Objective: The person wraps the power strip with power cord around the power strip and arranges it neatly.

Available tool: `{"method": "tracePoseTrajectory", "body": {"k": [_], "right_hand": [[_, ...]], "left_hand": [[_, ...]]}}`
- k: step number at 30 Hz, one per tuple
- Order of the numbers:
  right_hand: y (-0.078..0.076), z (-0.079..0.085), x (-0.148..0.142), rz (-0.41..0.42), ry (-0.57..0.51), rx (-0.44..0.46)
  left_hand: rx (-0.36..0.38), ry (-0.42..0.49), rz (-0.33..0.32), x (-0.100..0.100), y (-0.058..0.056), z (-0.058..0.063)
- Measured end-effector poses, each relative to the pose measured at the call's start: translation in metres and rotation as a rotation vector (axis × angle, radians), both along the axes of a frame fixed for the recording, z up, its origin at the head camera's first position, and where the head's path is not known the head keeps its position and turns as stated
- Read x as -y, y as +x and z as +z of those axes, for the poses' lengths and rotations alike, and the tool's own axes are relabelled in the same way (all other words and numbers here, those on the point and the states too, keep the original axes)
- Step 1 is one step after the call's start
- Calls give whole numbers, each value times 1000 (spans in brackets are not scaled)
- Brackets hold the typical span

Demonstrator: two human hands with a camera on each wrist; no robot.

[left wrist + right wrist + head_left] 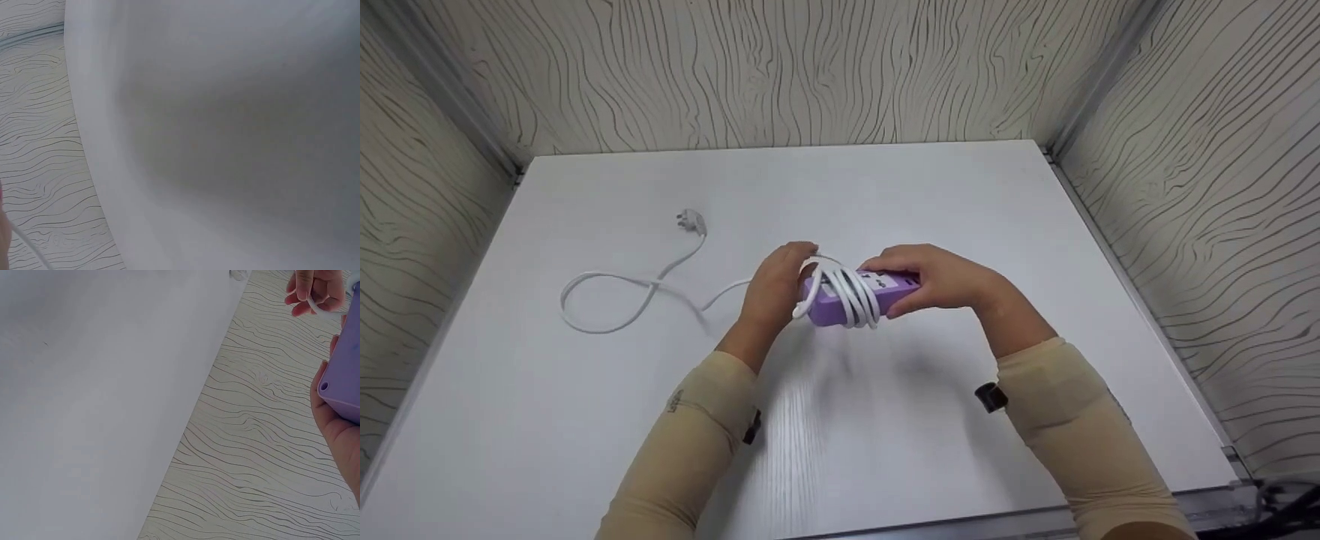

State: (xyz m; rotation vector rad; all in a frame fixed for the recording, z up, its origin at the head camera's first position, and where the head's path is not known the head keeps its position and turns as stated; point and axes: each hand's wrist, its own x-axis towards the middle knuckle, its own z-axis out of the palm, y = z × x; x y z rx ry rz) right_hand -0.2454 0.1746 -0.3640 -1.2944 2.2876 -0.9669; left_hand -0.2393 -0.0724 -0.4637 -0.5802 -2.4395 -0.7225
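In the head view a purple power strip (829, 311) is held over the white table, its white power cord (851, 300) wound several times around the left part. My right hand (949, 277) grips the strip's right end, thumb on the near side. At the other end is my left hand (772, 289); the right wrist view shows its fingers (304, 282) pinching the cord (320, 309). That view also has the strip's purple underside (346, 377) in the right hand (334, 427). Only a sliver of hand and some cord (28, 244) show in the left wrist view.
The rest of the cord lies in a loop (607, 330) on the left of the table (840, 195), ending in a white plug (691, 221). Wood-patterned walls (772, 75) enclose the back and sides. Dark cables (1290, 510) are at the lower right corner.
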Motion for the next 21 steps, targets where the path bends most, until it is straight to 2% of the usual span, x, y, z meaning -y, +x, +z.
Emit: {"method": "tracePoseTrajectory", "body": {"k": [6, 8, 12, 15, 18, 21], "right_hand": [[-1, -1, 4, -26, -82, 2], [-1, -1, 6, -42, -105, -7], [1, 1, 10, -126, -115, -41], [3, 2, 13, -204, -96, -63], [3, 2, 15, -277, -80, -72], [4, 3, 15, -352, -91, -61]], "left_hand": [[-38, 52, 50, 1, 2, -1], [-5, 58, 65, 0, 3, 1], [182, 43, 107, -4, 4, 5], [328, 84, 91, -4, 5, 6], [432, 232, 13, -1, 5, 1], [487, 376, -44, 3, 7, -7]]}}
